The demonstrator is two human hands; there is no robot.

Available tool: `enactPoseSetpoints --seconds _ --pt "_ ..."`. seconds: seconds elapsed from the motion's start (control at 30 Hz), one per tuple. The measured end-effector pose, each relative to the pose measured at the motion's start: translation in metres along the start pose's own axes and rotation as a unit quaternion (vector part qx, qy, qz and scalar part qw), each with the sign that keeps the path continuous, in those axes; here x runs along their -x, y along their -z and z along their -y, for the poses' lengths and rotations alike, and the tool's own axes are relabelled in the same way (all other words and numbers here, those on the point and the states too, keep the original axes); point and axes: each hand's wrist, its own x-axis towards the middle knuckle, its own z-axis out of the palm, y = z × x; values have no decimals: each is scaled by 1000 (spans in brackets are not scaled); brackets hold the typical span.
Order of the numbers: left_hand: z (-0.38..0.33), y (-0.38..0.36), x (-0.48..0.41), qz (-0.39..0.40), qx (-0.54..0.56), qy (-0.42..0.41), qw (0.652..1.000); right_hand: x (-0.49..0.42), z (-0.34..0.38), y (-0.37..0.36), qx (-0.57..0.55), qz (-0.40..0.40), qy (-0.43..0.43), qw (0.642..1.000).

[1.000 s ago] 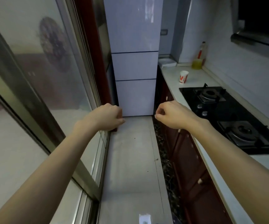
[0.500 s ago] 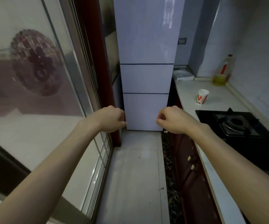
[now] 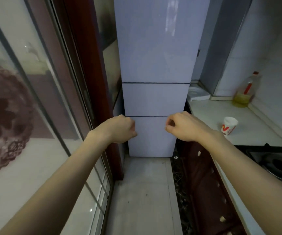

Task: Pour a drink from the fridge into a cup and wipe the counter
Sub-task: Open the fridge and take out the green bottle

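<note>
Two forearms show, the left forearm [image 3: 65,184] and the right forearm [image 3: 247,170]; both are slender, smooth and bare from the lower edge of view to the wrist; the left hand [image 3: 119,128] is bare, with rounded knuckles and a small wrist-bone bump; the right hand [image 3: 182,126] is bare too, faint tendon lines across its back.

cup [image 3: 229,125] | red "V"-like mark on its white side | other print too small to read

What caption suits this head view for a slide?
Left hand and right hand, curled and empty, face the closed fridge; cup on counter.
</note>
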Motion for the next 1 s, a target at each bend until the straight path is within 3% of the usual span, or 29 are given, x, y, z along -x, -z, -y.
enactPoseSetpoints --seconds 0.23,0.5,0.83,1.0 --pt "38 16 -88 15 6 -12 1000 -94 -17 -1 6 20 -5 1000" --pt "68 43 -185 50 6 28 998 -211 -46 12 15 36 26 999" --pt "105 66 -303 22 -3 79 997 -355 -102 25 20 56 84 995" --pt "122 65 -341 78 28 92 992 -417 -105 20 41 118 107 986"
